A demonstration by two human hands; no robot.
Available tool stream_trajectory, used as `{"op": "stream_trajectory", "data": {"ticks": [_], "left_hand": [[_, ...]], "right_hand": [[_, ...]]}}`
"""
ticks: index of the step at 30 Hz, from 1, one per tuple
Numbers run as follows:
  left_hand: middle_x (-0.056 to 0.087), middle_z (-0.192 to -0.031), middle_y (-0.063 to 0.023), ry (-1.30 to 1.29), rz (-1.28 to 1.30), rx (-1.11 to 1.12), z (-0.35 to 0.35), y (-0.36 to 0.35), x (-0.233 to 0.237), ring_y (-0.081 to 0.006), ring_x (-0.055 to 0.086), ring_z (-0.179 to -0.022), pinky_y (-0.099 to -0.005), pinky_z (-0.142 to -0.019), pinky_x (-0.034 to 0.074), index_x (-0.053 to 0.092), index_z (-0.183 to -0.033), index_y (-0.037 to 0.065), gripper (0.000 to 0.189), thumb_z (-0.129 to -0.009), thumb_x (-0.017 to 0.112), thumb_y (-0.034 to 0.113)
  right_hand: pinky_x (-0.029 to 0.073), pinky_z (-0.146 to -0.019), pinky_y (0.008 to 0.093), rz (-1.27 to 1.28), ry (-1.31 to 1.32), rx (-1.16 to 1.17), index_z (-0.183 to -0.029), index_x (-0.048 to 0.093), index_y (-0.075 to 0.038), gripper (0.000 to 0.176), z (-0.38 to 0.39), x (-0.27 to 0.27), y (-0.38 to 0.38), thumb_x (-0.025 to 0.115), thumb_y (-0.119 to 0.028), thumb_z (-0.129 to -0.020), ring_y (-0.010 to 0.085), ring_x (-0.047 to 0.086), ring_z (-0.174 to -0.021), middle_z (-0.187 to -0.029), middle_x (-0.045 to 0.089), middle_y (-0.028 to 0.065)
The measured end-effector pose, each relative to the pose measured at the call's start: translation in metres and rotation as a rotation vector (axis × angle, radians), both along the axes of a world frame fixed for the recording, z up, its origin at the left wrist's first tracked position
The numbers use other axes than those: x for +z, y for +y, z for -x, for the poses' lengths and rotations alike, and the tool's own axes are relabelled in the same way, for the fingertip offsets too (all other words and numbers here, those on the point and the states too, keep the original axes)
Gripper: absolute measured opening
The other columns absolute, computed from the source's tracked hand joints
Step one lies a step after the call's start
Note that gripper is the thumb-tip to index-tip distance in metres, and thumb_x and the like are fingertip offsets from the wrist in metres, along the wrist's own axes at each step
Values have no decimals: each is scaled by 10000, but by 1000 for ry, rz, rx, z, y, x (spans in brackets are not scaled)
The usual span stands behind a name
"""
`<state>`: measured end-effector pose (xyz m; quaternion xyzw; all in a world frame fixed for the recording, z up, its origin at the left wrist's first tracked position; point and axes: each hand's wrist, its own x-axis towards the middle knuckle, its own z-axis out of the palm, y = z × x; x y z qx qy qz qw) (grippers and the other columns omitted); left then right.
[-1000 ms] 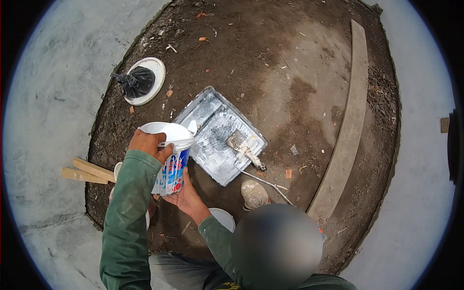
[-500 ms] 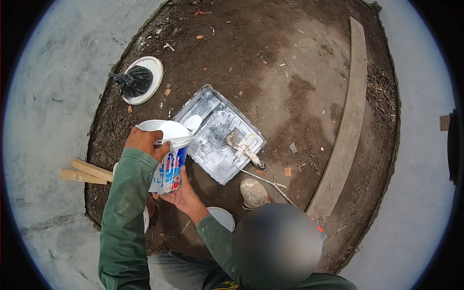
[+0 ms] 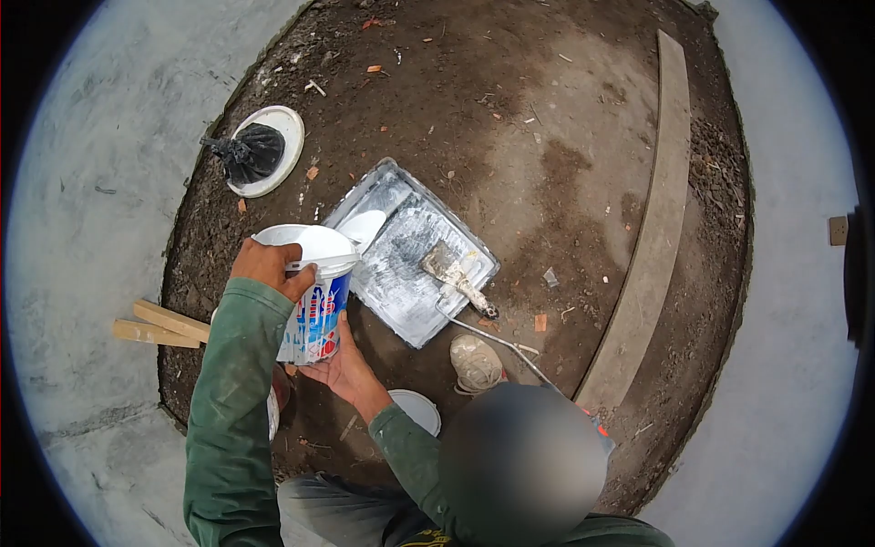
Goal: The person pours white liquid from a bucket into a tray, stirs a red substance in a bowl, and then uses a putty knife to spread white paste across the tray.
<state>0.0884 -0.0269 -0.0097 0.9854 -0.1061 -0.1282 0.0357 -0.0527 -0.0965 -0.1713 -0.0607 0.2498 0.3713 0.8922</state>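
A paint bucket [image 3: 314,319] with blue and red print is tipped over the near left edge of a paint tray [image 3: 401,314]. My left hand [image 3: 269,269] is closed on the bucket's rim and handle at the upper left. Low on the bucket's right side and base, my right hand [image 3: 342,369] holds it from beneath. White paint [image 3: 366,228] shows beyond the bucket's lip, lying over the tray's deeper end. Across the tray's right side rests a paint-crusted brush [image 3: 458,278]. A roller frame's wire handle [image 3: 497,339] runs off from the tray's near edge.
A white lid [image 3: 290,164] bearing a tied black bag [image 3: 251,153] lies on the soil at the upper left. Wooden offcuts [image 3: 169,324] lie at left, a long plank [image 3: 652,219] at right. A shoe [image 3: 476,363] and a white round lid [image 3: 415,410] are near the tray.
The white paint patch past the bucket's lip looks slightly larger. Both hands keep their grip on the tilted bucket, and the view has shifted slightly.
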Motion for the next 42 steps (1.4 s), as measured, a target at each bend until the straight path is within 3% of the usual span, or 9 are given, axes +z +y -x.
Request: {"op": "stream_trajectory", "data": {"ticks": [33,35,42], "left_hand": [[689,-657,-161,-89,14,-48,-5,-1,-4,-345,648,-720,-420,-870,478,767,-950,40,363,-755,729,344],[718,-747,-151,39,-27,-3,-7,-1,-2,-347,587,-844,-425,-902,456,759,-1010,51,385,-817,723,383],[723,-763,-159,50,-17,8,-4,-2,1,-360,597,-855,-436,-909,456,757,-1024,50,389,-819,718,379]], "right_hand": [[549,-911,415,-11,-16,0,-1425,472,-91,911,-5,4,-3,365,-825,-896,263,661,-1070,-1265,647,139],[546,-923,424,2,-4,-8,-1425,469,-86,911,-6,6,-4,367,-822,-898,267,660,-1077,-1270,642,144],[549,-932,427,-12,-1,-3,-1423,464,-76,902,-4,4,-3,378,-809,-905,273,661,-1086,-1267,641,154]]}}
